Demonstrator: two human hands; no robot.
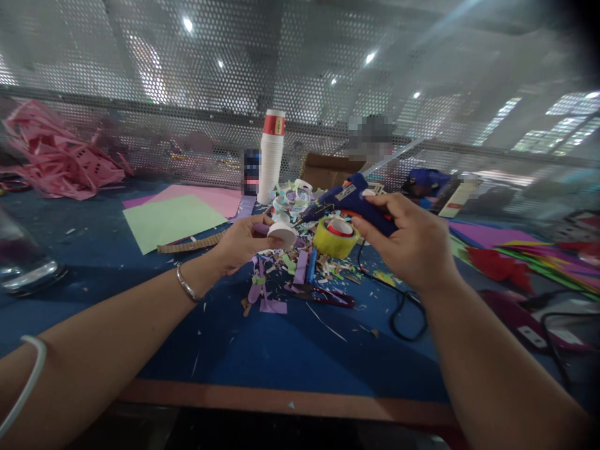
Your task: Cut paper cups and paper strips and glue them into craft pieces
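Observation:
My left hand (241,244) is closed around a small white paper piece with a round end (282,235), which looks like a cut cup base with purple paper on it. In my right hand (412,240) is a dark blue hot glue gun (351,195), its nozzle pointing left, close to the white piece. Whether the nozzle touches it I cannot tell. Just below the gun stands a roll of yellow tape (332,240) with a red ring inside it. Scissors (328,296) lie among paper scraps in front of my hands.
A tall stack of paper cups (270,159) stands behind my hands. Green paper (175,219) and pink sheets lie left; more coloured sheets (539,256) lie right. Crumpled pink material (60,153) is at far left. A black cord (407,312) loops across the blue tabletop (281,356).

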